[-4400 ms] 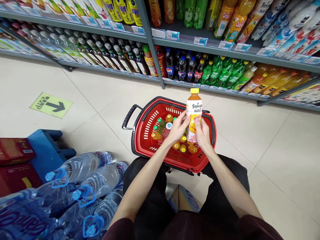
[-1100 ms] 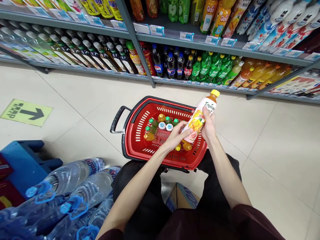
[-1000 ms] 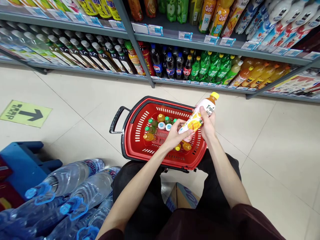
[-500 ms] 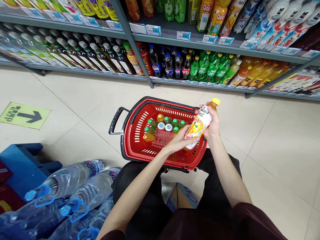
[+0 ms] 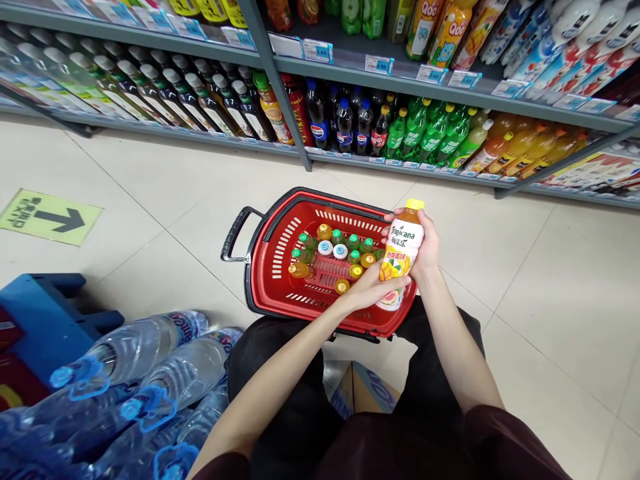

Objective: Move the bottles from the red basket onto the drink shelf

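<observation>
Both of my hands hold a Tropicana juice bottle point(image 5: 401, 250) with a yellow cap, its label facing me, above the right end of a red shopping basket point(image 5: 260, 280). My left hand point(image 5: 375, 285) is closed round the lower part of the bottle. Higher up, my right hand point(image 5: 424, 247) wraps its right side, the fingertips showing behind it near the neck. Inside the basket stand several small bottles with green caps point(image 5: 353, 241), white caps point(image 5: 340, 251) and yellow or orange caps point(image 5: 342, 286). One orange bottle point(image 5: 301, 269) leans at the left. My hands hide part of the basket's right side.
Ahead runs a shelf point(image 5: 350, 160) of drinks, with cola bottles point(image 5: 345, 125), green soda bottles point(image 5: 434, 133) and dark bottles point(image 5: 200, 107). Large water bottles point(image 5: 165, 373) lie at lower left beside a blue stand point(image 5: 45, 320). A cardboard box point(image 5: 363, 390) sits between my legs.
The juice bottle has turned more upright, and its label now faces me more squarely. Both hands keep hold of it. The view has shifted slightly.
</observation>
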Available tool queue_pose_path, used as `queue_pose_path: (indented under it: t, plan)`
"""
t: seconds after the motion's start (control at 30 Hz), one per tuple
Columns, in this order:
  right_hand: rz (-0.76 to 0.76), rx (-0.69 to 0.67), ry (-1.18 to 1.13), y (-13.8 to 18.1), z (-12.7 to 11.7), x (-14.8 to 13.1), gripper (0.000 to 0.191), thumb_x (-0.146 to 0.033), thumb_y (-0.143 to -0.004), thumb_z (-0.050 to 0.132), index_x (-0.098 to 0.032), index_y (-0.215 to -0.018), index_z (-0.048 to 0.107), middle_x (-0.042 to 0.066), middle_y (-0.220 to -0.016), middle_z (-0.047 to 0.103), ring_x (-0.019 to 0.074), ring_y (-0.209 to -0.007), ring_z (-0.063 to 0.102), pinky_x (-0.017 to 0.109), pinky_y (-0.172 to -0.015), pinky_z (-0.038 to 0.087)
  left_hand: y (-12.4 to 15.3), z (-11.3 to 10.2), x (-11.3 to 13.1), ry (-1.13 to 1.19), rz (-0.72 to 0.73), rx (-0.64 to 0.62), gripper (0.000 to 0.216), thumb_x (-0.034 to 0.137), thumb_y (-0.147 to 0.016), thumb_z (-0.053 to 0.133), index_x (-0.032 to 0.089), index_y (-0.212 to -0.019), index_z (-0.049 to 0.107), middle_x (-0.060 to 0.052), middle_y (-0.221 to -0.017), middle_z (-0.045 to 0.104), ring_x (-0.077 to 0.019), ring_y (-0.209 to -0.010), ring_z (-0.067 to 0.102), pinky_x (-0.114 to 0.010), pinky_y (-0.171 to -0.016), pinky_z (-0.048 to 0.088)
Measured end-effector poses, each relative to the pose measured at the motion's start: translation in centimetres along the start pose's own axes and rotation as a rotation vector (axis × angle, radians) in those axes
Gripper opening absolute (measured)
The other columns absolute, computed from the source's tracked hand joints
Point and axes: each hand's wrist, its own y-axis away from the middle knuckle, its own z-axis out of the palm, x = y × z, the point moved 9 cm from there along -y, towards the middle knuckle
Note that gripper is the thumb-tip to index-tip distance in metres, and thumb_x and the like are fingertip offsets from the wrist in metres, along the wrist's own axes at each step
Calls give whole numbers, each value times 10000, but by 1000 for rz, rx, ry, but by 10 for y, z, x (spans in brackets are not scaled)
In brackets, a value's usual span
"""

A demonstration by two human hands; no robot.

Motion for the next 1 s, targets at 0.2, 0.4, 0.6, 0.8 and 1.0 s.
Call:
queue_pose_path:
  t: [0.2, 0.4, 0.6, 0.8, 1.0]
  plan:
    - [15, 8, 11, 2, 0, 0, 428, -647, -834, 590, -244, -950, 679, 57, -958, 762, 203, -766, 728, 356, -660, 601, 0, 1, -4, 19, -22, -16, 543, 466, -803, 817, 159, -1220, 651, -103, -1152, 757, -317, -1106, 698, -433, -962, 557]
    - [15, 10, 21, 1, -1, -1, 428, -641, -849, 571, -241, -964, 671, 66, -973, 753, 214, -783, 741, 376, -677, 603, 0, 1, 0, -21, -4, -11, 500, 471, -831, 789, 154, -1195, 659, -105, -1143, 762, -319, -1114, 694, -420, -950, 559]
    - [-77, 35, 0, 1, -3, -6, 350, -550, -811, 707, -238, -964, 666, 51, -1034, 743, 207, -802, 753, 365, -679, 608, 0, -7, 2, -191, 20, 67, 492, 482, -856, 746, 166, -1213, 623, -115, -1228, 733, -307, -1109, 693, -408, -944, 552]
    - [-109, 113, 71, -2, -12, -3, 278, -481, -810, 762, -222, -870, 677, 33, -901, 736, 198, -771, 731, 333, -640, 580, -1, -24, -5, -519, -27, 201, 495, 497, -850, 739, 198, -1213, 581, -116, -1172, 746, -319, -1033, 717, -427, -902, 547]
    - [-111, 122, 37, -2, -14, -4, 285, -476, -797, 772, -213, -863, 683, 23, -871, 729, 174, -715, 712, 295, -576, 560, -2, -23, -2, -532, -10, 183, 479, 510, -856, 724, 201, -1192, 579, -110, -1157, 749, -308, -1017, 718, -403, -877, 549]
